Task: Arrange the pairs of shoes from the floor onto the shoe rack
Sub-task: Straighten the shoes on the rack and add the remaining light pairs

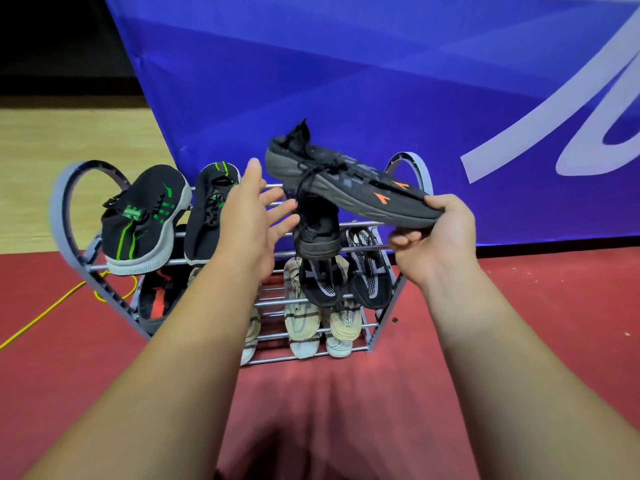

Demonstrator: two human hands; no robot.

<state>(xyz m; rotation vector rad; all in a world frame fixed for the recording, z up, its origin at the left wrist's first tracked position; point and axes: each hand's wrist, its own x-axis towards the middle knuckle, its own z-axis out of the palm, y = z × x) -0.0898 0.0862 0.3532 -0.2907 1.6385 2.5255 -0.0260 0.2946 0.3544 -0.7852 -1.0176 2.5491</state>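
Here, head view, top to bottom:
Right hand (431,233): grips the toe end of a black shoe with orange marks (346,178), held sideways in the air above the shoe rack (412,168).
Left hand (256,216): empty, fingers spread, reaching toward the shoe's laces, not touching.
Matching shoe (317,233): seemingly the partner, already on the top shelf, directly under the held one.
Top shelf: green-striped pair (138,220) fills the left side; free space lies on the right.
Lower shelves: grey-black pair (346,278) and beige pair (318,327) sit there.
Floor (485,306): red, no loose shoes visible.
Advice: steady the heel with the left hand, turn the sole down, set it beside its partner across the bars.
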